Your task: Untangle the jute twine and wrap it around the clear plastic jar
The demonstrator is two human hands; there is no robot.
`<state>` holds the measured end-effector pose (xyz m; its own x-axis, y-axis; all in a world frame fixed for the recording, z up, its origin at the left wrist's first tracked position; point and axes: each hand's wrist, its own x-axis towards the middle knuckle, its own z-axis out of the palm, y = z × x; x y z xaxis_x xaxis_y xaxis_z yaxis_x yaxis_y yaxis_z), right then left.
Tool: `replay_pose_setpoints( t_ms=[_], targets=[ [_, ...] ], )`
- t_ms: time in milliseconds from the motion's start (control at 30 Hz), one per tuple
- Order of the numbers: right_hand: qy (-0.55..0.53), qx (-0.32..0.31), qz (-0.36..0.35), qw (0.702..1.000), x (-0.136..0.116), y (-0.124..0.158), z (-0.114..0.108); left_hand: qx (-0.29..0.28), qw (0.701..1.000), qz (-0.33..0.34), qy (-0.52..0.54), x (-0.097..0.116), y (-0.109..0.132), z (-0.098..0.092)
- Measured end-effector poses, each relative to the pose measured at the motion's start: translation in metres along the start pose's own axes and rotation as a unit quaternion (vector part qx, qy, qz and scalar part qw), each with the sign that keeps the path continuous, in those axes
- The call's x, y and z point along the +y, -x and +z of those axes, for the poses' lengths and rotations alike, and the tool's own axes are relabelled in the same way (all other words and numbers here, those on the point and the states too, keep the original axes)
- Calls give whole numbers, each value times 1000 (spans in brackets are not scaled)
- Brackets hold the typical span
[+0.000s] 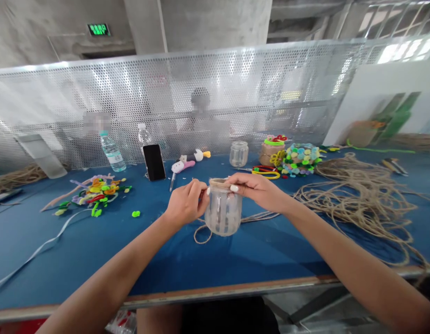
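A glass jar (223, 215) with vertical panels is held just over the blue tabletop, with a few turns of jute twine (220, 184) around its neck. My left hand (188, 200) is closed at the left of the neck, fingers pinched on the twine; its fingertips are partly hidden. My right hand (258, 189) grips the jar's neck from the right, thumb on the near side and fingers over the rim. Below the jar, a loose loop of twine lies on the table and a strand runs right towards a big tangled pile of twine (354, 185).
Pipe-cleaner pieces (99, 192) lie at left, near a phone (154, 162) and a water bottle (113, 153). Behind the jar are another glass jar (239, 154), yellow-handled scissors (266, 174) and a pompom-covered jar (301, 160). A perforated metal screen (131, 99) bounds the table's back.
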<state>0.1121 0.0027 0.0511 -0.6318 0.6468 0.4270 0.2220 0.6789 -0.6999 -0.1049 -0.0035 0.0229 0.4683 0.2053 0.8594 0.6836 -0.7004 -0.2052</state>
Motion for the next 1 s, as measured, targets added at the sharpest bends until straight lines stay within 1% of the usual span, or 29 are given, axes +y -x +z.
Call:
replay_pose_setpoints(
  t_ms=[100,167,300,400,500,633,700,800,867,933,1000],
  targets=[
    [-46,-25,-14,999,-1,1,0,2,1000,-17,9,2,3,5],
    [-51,-18,-20,998,-3,2,3,7,999,-27,18,4,4,6],
    [10,58,-14,998,-6,2,12,9,998,-42,38,6,5,7],
    [52,83,-22,995,-5,1,10,8,997,-61,53,7,4,8],
    [58,73,-32,995,0,0,2,7,994,-90,68,10,3,9],
    [-2,13,-11,1000,2,1,-3,9,989,-120,84,15,3,10],
    [-18,18,-2,1000,1,1,-1,11,988,-124,93,16,3,10],
    [-8,46,7,999,-3,1,5,9,987,-121,108,18,2,8],
    [0,53,14,998,-3,1,7,3,987,-115,116,19,2,8],
    [-4,53,15,998,-3,0,6,-1,986,-113,120,20,2,7],
    [-14,38,13,999,-1,0,3,1,986,-114,120,21,2,6]
  ],
)
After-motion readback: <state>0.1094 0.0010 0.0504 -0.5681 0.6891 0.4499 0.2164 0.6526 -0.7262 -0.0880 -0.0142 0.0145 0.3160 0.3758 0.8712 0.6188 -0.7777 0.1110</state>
